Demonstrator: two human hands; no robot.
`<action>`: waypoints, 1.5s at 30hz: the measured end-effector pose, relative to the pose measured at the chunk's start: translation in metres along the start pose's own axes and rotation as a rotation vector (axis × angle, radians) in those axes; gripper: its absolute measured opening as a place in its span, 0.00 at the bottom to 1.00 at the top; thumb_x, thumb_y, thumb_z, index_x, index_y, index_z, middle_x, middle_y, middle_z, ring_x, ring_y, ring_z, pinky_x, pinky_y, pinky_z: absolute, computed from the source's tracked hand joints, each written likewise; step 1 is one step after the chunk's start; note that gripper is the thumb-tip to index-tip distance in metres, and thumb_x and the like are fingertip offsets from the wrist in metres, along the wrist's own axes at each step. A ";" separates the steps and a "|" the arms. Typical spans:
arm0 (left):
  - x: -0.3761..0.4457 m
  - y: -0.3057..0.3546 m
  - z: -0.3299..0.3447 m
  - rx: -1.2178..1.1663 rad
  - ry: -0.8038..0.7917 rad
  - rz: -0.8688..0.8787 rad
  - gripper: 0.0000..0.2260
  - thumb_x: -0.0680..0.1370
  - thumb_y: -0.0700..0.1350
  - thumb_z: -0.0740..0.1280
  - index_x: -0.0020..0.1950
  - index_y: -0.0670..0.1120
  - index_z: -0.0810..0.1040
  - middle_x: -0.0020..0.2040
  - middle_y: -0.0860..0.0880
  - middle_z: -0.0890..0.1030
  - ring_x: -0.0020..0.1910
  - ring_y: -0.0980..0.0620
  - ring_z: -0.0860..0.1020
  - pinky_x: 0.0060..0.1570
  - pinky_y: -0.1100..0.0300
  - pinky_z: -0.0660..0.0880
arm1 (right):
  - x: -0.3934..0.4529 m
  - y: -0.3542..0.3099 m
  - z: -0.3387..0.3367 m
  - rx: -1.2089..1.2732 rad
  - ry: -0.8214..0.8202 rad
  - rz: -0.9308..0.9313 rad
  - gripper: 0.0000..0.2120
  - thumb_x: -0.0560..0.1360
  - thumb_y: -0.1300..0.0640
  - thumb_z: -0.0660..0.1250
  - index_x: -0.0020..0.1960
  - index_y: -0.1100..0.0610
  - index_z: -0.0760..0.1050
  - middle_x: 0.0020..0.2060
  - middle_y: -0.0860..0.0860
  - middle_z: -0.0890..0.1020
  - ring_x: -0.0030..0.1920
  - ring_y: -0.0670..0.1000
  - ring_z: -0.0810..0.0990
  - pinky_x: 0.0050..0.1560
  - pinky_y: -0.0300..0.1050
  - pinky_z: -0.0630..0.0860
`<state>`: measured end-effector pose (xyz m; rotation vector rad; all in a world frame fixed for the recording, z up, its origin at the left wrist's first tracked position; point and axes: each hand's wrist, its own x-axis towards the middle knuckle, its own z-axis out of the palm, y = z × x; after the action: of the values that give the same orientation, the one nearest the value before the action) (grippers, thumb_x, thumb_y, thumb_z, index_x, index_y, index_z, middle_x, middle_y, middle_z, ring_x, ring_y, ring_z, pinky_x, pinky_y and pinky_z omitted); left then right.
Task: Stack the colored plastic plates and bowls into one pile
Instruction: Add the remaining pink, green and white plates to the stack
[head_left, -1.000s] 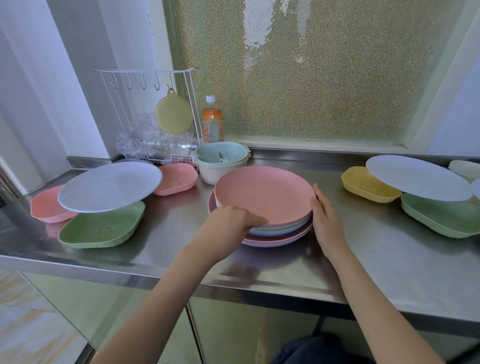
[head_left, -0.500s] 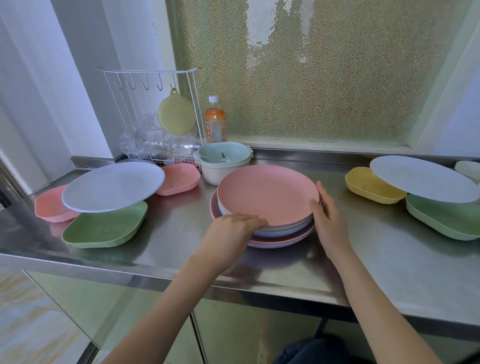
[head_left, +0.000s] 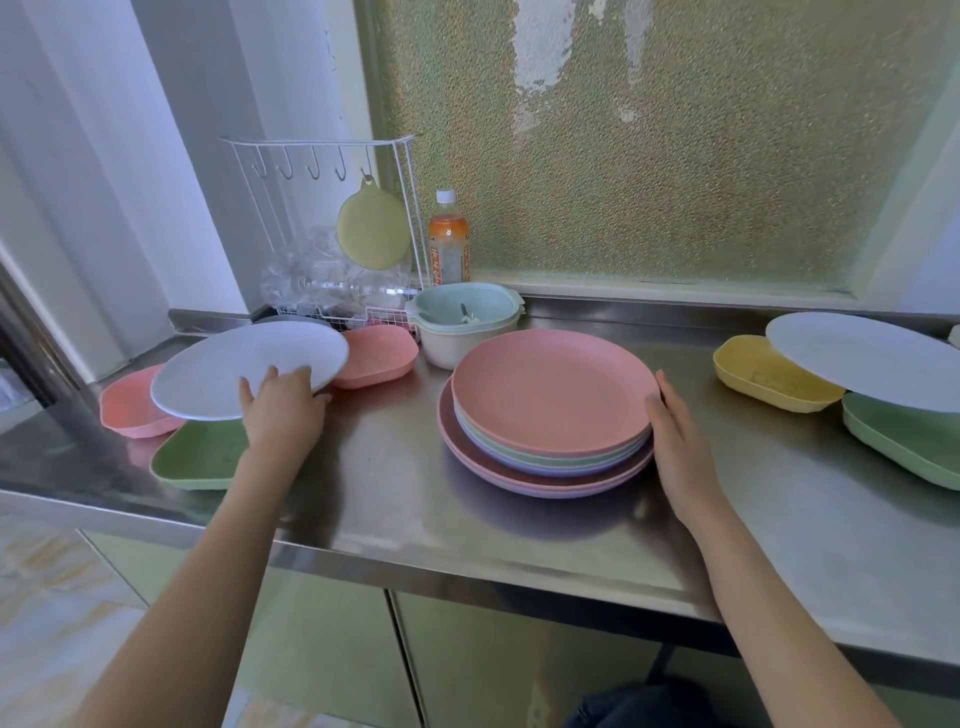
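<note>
A pile of round plates (head_left: 550, 410), pink on top, sits mid-counter. My right hand (head_left: 675, 441) rests flat against its right edge. My left hand (head_left: 280, 410) touches the near rim of a pale blue plate (head_left: 234, 371), fingers on its edge. That plate lies across a pink bowl (head_left: 127, 408) and a green bowl (head_left: 200, 457). Another pink bowl (head_left: 376, 356) stands behind. On the right, a second pale blue plate (head_left: 862, 358) covers a yellow bowl (head_left: 763, 376) and a green bowl (head_left: 904, 441).
The steel counter (head_left: 405, 499) has its front edge close to me. Stacked mint and cream bowls (head_left: 462, 325) stand behind the pile. A white wire rack (head_left: 322, 228) with a hanging yellow lid, crumpled plastic and an orange bottle (head_left: 448, 244) fills the back left.
My left hand left the front edge of the plate pile and moved left to the pale blue plate. My right hand stayed at the pile's right side.
</note>
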<state>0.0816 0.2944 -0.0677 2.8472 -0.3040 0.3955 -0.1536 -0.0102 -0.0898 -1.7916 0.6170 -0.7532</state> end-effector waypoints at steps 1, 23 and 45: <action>0.000 0.000 0.001 -0.004 0.004 -0.009 0.15 0.78 0.43 0.62 0.64 0.43 0.75 0.61 0.39 0.78 0.65 0.41 0.71 0.70 0.46 0.55 | 0.000 0.000 0.000 0.003 0.001 0.002 0.24 0.81 0.46 0.53 0.76 0.48 0.58 0.74 0.43 0.62 0.74 0.46 0.59 0.66 0.39 0.54; -0.101 0.132 -0.014 -0.516 0.367 0.877 0.13 0.74 0.42 0.62 0.51 0.49 0.84 0.48 0.50 0.86 0.46 0.51 0.84 0.41 0.61 0.73 | -0.006 -0.005 0.000 0.054 0.002 -0.013 0.23 0.80 0.49 0.57 0.75 0.50 0.61 0.73 0.45 0.66 0.72 0.46 0.63 0.68 0.40 0.59; -0.083 0.130 -0.012 -0.408 -0.354 0.953 0.16 0.78 0.50 0.63 0.66 0.58 0.73 0.68 0.57 0.72 0.73 0.58 0.63 0.66 0.65 0.51 | 0.004 0.004 0.001 0.063 -0.015 0.031 0.28 0.73 0.44 0.53 0.73 0.44 0.63 0.72 0.43 0.68 0.71 0.46 0.64 0.73 0.52 0.59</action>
<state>-0.0305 0.1882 -0.0524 2.1758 -1.6045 -0.0331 -0.1499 -0.0139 -0.0930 -1.7245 0.6034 -0.7301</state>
